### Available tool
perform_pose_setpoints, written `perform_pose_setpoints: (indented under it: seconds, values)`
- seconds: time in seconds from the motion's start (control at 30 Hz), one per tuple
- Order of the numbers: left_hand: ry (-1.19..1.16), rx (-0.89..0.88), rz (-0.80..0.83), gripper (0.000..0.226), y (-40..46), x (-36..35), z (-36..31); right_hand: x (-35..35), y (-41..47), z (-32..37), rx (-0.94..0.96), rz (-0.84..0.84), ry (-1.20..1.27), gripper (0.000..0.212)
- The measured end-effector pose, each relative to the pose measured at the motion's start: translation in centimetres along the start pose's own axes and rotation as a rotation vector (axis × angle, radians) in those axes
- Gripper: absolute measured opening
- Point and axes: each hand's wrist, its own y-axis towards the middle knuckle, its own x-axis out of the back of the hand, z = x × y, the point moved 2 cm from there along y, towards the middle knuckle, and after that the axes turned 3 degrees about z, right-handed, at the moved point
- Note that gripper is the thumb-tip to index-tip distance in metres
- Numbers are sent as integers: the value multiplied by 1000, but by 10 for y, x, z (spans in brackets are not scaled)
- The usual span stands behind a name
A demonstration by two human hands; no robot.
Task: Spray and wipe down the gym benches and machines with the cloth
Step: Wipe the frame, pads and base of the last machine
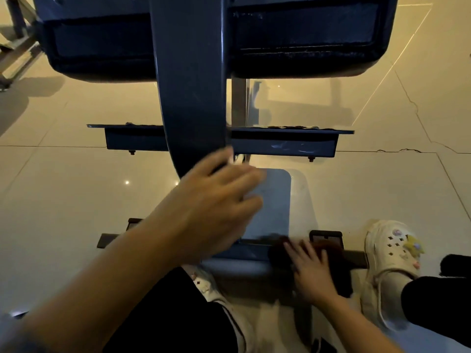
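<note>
The right hand (309,272) lies flat, fingers straight and spread, pressing a dark cloth (328,253) onto the low metal base bar (355,258) of the machine, near the floor. The cloth is bunched under and around the fingers, showing dark reddish brown where light catches it; part of it hangs over the near side of the bar beside the wrist. Just beyond the fingertips sits a small black bracket (325,235) on the bar.

The left hand (216,207) is higher and nearer the camera, blurred, with fingers loosely extended and slightly parted. Its fingertips reach the lower end of the broad dark blue upright post (191,85) and overlap the pale grey-blue footplate (276,202) at its base. Whether they actually touch the post I cannot tell; the hand holds nothing.

The post rises through the middle of the view. A flat blue cross-member (285,143) with two small bolts under it spans either side, and above that is the underside of a wide dark padded seat (305,39).

To the right of the cloth stands a white clog shoe (390,261) with decorative charms, a black trouser leg above it. Another white shoe shows partly under the left forearm. All stands on glossy cream floor tiles (63,189), one cracked at the right. Part of another metal frame (17,47) is at upper left.
</note>
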Motion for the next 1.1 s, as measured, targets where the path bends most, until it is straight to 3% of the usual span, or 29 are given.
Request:
perform_pose_setpoints:
  seconds: [0.1, 0.2, 0.27, 0.33, 0.47, 0.6, 0.7, 0.83, 1.0, 1.1]
  values:
    - [-157, -19, 336, 31, -10, -13, -30, -10, 15, 61, 216, 74, -24, 63]
    - [-263, 127, 739, 34, -25, -56, -49, -15, 30, 85, 230, 101, -44, 65]
    - [-347, 226, 822, 35, -35, -87, -53, -10, 28, 78, 326, -83, -50, 65]
    - [-444, 347, 865, 36, -43, -120, -55, -9, 18, 49, 330, -139, -103, 75]
    - [-596, 578, 902, 52, -50, -168, -71, -3, -5, -49, 34, -188, -35, 74]
    - [-688, 619, 1022, 59, -51, -192, -99, 17, -21, -108, -98, -200, 106, 59]
    - [-689, 634, 930, 56, -37, -191, -110, 21, -18, -104, -159, -198, 151, 49]
    - [-776, 642, 618, 59, -15, -178, -114, 36, -17, -74, -186, -166, 310, 35]
    - [-862, 684, 340, 73, -8, -147, -108, 75, -38, -12, 79, 19, 803, 20]
    - [-1040, 733, 56, 51, -4, -117, -98, 100, -61, 19, 208, 124, 993, 18]
